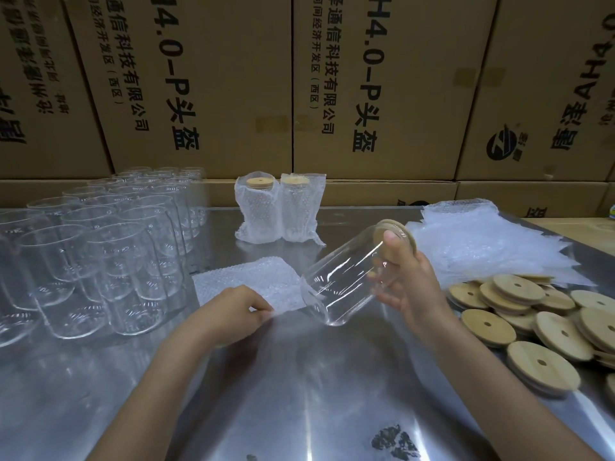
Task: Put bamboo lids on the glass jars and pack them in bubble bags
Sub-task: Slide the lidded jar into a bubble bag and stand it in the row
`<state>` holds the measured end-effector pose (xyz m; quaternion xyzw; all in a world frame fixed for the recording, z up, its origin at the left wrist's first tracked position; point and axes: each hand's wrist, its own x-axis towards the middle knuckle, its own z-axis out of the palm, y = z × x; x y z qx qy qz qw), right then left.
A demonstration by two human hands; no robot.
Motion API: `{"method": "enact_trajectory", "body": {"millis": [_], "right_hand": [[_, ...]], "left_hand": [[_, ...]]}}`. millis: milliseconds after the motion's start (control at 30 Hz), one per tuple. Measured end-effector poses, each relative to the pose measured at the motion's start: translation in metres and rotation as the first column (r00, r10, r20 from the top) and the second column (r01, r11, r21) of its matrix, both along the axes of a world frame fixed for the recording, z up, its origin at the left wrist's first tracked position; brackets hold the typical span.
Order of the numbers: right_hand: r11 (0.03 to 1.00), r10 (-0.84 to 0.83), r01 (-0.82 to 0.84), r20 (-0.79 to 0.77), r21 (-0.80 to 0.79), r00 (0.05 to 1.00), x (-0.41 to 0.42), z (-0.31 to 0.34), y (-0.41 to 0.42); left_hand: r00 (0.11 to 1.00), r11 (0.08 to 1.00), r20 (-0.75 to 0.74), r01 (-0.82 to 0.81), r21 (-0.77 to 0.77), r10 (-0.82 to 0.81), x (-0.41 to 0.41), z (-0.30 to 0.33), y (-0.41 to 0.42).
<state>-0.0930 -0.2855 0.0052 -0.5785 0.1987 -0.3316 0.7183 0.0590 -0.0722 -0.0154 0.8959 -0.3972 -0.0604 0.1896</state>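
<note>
My right hand (407, 281) grips a clear glass jar (342, 277) near its top, thumb on the bamboo lid (396, 236) that caps it. The jar is tilted, its base pointing down-left at the open edge of a bubble bag (246, 281) lying flat on the steel table. My left hand (233, 309) pinches that bag's near right corner. Two packed jars in bubble bags (279, 209) stand upright at the back. Several empty jars (100, 241) stand at the left. Loose bamboo lids (532, 321) are heaped at the right.
A stack of flat bubble bags (482, 241) lies at the back right, behind the lids. Cardboard boxes (299, 84) form a wall along the table's far edge. The steel table (299, 387) stretches toward me, with a dark smudge (394, 440) near the front.
</note>
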Motion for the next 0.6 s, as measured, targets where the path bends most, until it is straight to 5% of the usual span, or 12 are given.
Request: {"method": "enact_trajectory", "body": {"millis": [300,600], "right_hand": [[0.97,0.111,-0.114,0.029,0.212,0.993,0.007,-0.014,-0.006],[0.93,0.195,-0.203,0.057,0.307,0.979,0.009,-0.018,-0.002]], "left_hand": [[0.992,0.986,0.014,-0.123,-0.116,0.125,-0.008,0.006,-0.002],[0.942,0.891,-0.299,-0.263,-0.369,0.154,-0.016,0.0,-0.016]]}}
